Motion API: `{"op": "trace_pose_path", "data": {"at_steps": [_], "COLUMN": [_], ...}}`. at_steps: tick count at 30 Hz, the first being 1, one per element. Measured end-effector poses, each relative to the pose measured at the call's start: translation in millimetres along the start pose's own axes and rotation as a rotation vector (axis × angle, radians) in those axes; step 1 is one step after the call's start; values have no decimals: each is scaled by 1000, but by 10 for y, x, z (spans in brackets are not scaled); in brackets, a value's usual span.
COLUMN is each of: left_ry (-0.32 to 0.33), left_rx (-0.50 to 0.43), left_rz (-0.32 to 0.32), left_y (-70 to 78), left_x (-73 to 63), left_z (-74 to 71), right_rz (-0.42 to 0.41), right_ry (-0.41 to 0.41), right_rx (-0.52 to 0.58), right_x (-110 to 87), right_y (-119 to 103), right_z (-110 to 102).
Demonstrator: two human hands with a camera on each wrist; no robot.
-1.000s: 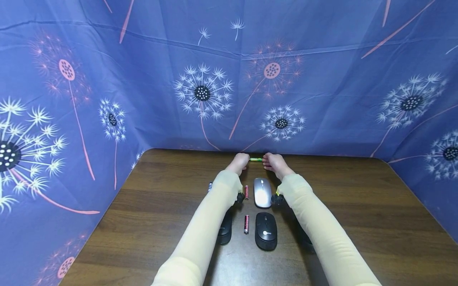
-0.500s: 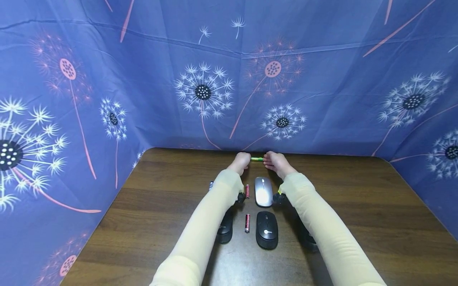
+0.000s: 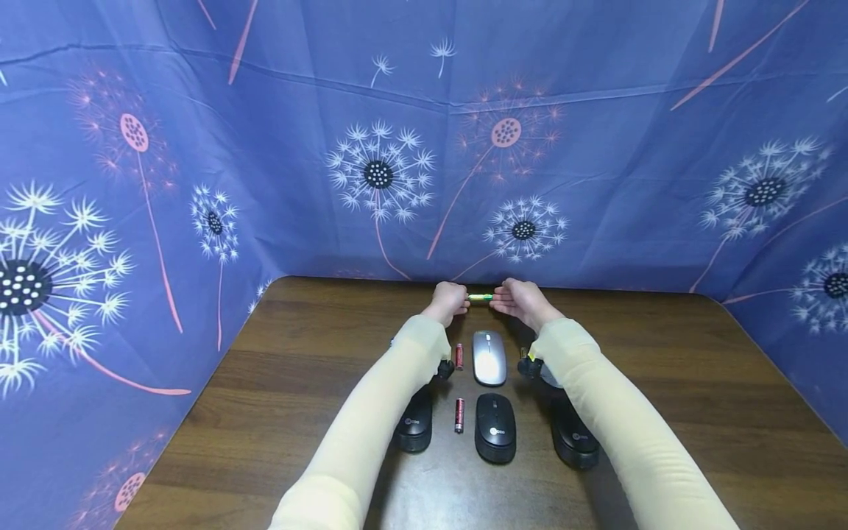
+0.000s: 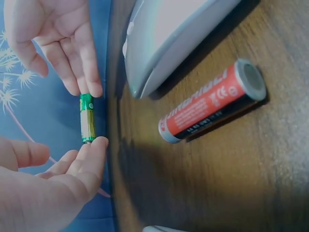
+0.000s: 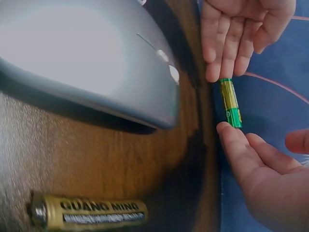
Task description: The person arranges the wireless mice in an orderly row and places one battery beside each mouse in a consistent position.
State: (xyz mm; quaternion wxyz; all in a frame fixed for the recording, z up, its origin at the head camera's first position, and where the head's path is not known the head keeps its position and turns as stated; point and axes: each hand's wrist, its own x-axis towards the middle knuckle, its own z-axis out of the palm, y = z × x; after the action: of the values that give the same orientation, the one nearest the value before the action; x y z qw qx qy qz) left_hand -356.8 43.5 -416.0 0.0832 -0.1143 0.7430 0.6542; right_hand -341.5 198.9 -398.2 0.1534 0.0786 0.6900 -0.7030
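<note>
A green and gold battery (image 3: 480, 297) spans the gap between my two hands at the far edge of the table. The fingertips of my left hand (image 3: 447, 302) touch one end, and those of my right hand (image 3: 523, 302) touch the other. In the left wrist view the battery (image 4: 87, 118) lies end to end between straight fingers, both thumbs held away from it. The right wrist view shows the same battery (image 5: 230, 103), its green end at my right fingertips. Nearest below the hands is a silver mouse (image 3: 489, 358).
Red batteries (image 3: 460, 356) (image 3: 459, 416) lie left of the silver mouse and a black mouse (image 3: 495, 428). More black mice sit by the left forearm (image 3: 415, 421) and right forearm (image 3: 575, 436). A gold battery (image 5: 91, 212) lies under the right wrist. Blue patterned cloth (image 3: 411, 147) hangs behind the table.
My right forearm has shifted slightly right, uncovering more of the right black mouse. The right fingers look more extended. The battery stays between both hands.
</note>
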Motion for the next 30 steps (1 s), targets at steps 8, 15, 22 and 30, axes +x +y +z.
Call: {"op": "trace_pose_path", "data": {"at_steps": [8, 15, 22, 30], "left_ry": [-44, -102, -101, -115], "left_rx": [5, -6, 12, 177], "left_rz": [53, 109, 223, 390], "left_y": [106, 183, 259, 323], "left_x": [-258, -339, -481, -639], "left_z": [-66, -134, -154, -182], "right_rz": [5, -6, -19, -10], "right_ry": [-25, -53, -72, -91], "right_rx": [18, -22, -49, -94], "right_x": [-101, -203, -346, -500], "right_y": [-94, -176, -275, -386], "right_z": [-73, -129, -168, -227]}}
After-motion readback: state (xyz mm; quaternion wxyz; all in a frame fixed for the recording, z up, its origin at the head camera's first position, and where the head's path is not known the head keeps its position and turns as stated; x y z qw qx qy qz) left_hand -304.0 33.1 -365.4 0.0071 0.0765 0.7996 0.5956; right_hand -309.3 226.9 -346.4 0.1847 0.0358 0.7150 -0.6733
